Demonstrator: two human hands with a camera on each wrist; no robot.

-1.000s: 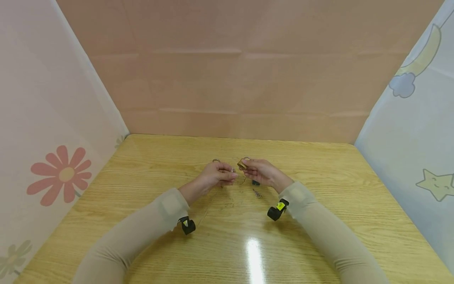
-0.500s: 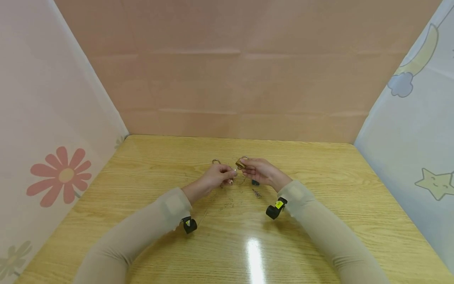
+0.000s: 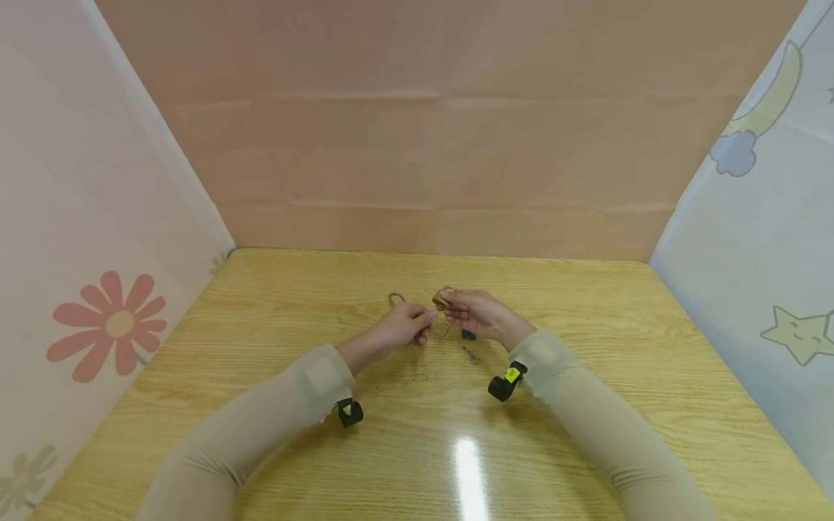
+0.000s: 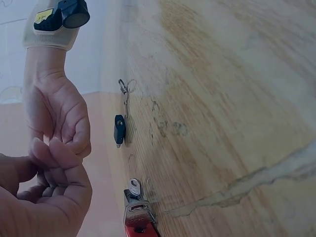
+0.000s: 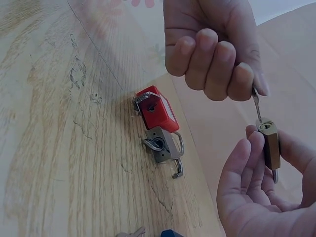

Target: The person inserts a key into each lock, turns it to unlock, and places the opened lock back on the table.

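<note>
My right hand (image 3: 485, 315) holds a small brass padlock (image 5: 271, 148) above the table, its keyhole end turned toward my other hand. Thumb and forefinger of my left hand (image 3: 405, 325) pinch a key (image 5: 257, 106), whose tip sits right at the padlock's keyhole in the right wrist view. The left hand's remaining fingers are curled in. In the left wrist view the fingers hide both key and padlock.
Below the hands lie a red padlock (image 5: 160, 111) and a grey padlock (image 5: 163, 145), a key standing in the grey one. Nearer the right wrist are a dark blue padlock (image 4: 119, 129) and loose keys (image 3: 471, 354) on the wooden table (image 3: 560, 449).
My left hand has turned and come slightly toward the brass padlock, now covering the padlock that showed below it. The right hand has shifted slightly left, still holding the brass padlock.
</note>
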